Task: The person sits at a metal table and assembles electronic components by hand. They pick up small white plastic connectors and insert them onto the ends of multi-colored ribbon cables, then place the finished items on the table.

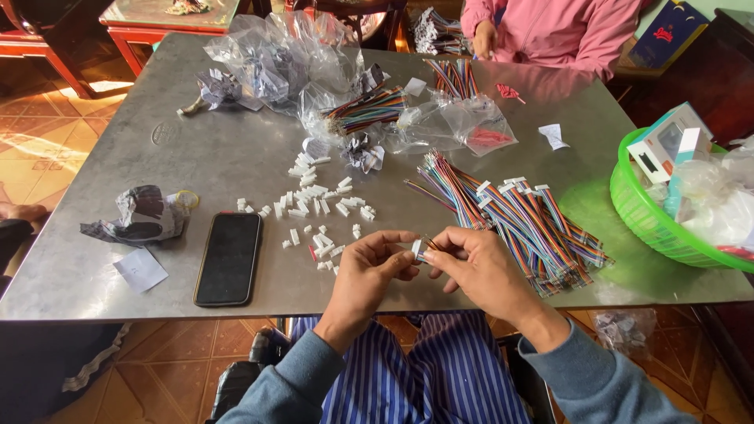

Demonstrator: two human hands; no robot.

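Note:
My left hand and my right hand meet over the near edge of a grey metal table. Together they pinch a small white plastic connector, and thin wire ends stick out from my right fingers. Several loose white connectors lie scattered just beyond my left hand. A pile of multicoloured ribbon wire bundles lies right beside my right hand.
A black phone lies face up at the near left, with crumpled paper and a white slip beside it. Clear plastic bags with more wires sit at the back. A green basket with boxes stands right. A person in pink sits opposite.

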